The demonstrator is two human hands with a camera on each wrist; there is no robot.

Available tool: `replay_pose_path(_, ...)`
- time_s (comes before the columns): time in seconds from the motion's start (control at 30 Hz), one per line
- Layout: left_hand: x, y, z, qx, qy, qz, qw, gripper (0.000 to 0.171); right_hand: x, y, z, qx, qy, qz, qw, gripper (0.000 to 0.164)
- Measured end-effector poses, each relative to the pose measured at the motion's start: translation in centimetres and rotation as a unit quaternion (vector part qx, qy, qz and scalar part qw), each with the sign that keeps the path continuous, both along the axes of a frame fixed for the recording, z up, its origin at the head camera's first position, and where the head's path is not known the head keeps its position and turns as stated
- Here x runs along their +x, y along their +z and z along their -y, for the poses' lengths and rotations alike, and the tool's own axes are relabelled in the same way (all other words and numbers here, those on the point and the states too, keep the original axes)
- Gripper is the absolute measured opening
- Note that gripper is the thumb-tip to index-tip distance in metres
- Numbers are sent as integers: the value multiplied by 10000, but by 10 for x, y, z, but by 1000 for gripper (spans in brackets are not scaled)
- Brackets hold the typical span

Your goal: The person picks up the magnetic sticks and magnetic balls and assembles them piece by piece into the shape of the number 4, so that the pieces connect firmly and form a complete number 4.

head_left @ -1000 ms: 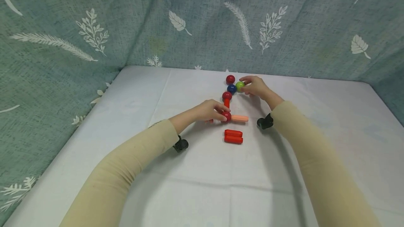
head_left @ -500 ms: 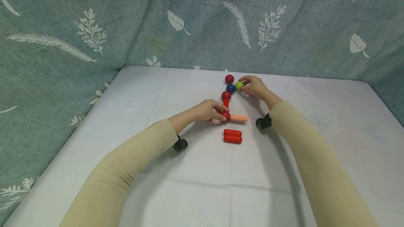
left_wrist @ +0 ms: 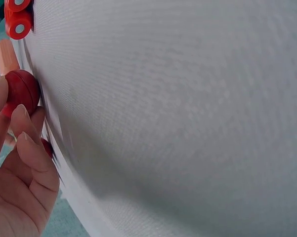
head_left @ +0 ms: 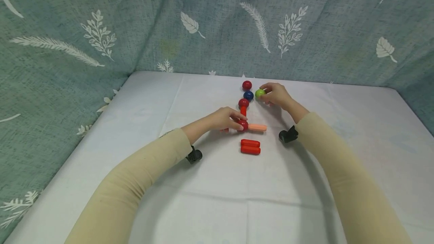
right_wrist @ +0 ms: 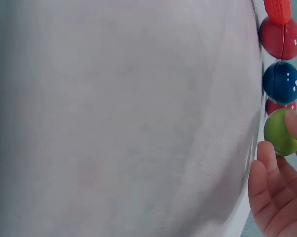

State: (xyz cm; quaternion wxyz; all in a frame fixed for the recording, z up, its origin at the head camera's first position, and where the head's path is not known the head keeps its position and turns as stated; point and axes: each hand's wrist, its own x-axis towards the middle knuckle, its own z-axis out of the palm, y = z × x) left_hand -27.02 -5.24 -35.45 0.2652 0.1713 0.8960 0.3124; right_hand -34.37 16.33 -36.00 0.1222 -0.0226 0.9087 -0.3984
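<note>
My left hand (head_left: 224, 118) pinches a glossy red ball (left_wrist: 22, 91) between thumb and fingers. From that ball a salmon-coloured rod (head_left: 257, 127) points right. A red rod (head_left: 243, 111) runs away from it to a second red ball (head_left: 243, 103). Part of another rod shows under the left hand. My right hand (head_left: 277, 95) holds a lime-green ball (right_wrist: 279, 133) with thumb and fingertips, just right of a dark blue ball (head_left: 248, 95). A third red ball (head_left: 246, 85) lies behind the blue one.
Two red rods (head_left: 250, 147) lie side by side on the white tablecloth (head_left: 217, 198), nearer to me than the joined pieces. A leaf-patterned green-blue curtain (head_left: 217, 21) hangs along the far and left edges. Black wrist cameras (head_left: 288, 134) hang below both sleeves.
The right hand has drawn the green ball slightly right and toward me, opening a gap to the blue ball. The left hand keeps its hold on the red ball.
</note>
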Motion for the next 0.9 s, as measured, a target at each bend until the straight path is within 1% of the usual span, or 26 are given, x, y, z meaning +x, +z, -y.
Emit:
replay_pose_path(0.23,1,1,0,18,-10,19,10000,41,15,0,-3,114,73,69,9999,44)
replay_pose_path(0.53,0,0,0,28,-16,-19,10000,40,34,3,-2,132,397,-29,9991,44)
replay_pose_path(0.67,0,0,0,25,-20,-32,10000,40,41,5,-1,242,570,-75,9981,44)
replay_pose_path(0.9,1,0,1,10,-6,-52,10000,40,51,9,-1,347,712,-131,9968,43)
